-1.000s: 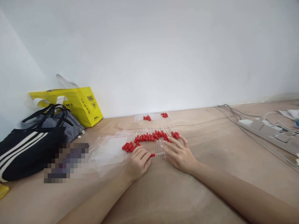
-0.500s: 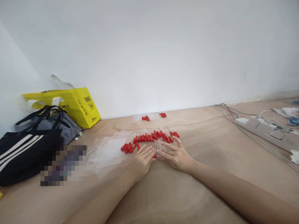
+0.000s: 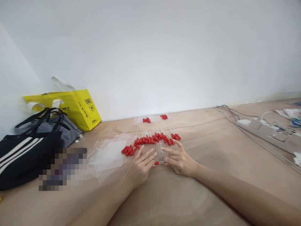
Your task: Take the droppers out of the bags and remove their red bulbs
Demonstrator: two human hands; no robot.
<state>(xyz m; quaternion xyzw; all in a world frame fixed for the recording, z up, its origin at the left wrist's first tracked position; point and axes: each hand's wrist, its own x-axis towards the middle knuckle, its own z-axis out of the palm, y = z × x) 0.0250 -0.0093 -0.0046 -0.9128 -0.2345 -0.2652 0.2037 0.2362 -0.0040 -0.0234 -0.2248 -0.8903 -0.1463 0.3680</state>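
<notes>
Two bare hands of mine show in the head view, above a light-brown wooden table (image 3: 202, 201). Half-curled, my left hand (image 3: 139, 166) is at a small red rubbery-looking bulb (image 3: 156, 163); whether its fingers close on it I cannot tell. From that bulb a slim clear tube (image 3: 161, 162) runs crosswise toward my right hand (image 3: 180, 160), which has its index finger stretched out over a bundle of thin clear tubes (image 3: 159, 150); its thumb is mostly hidden, so its grip is unclear too. Beyond lies a row of red-bulbed clear droppers (image 3: 150, 139), with loose red bulbs (image 3: 129, 150) and flat transparent plastic bags (image 3: 110, 152) to the left. I judge the bulb light, soft and grippy, easily held around its middle; the tube seems light, smooth, prone to roll and perhaps brittle, best pinched close to the bulb.
</notes>
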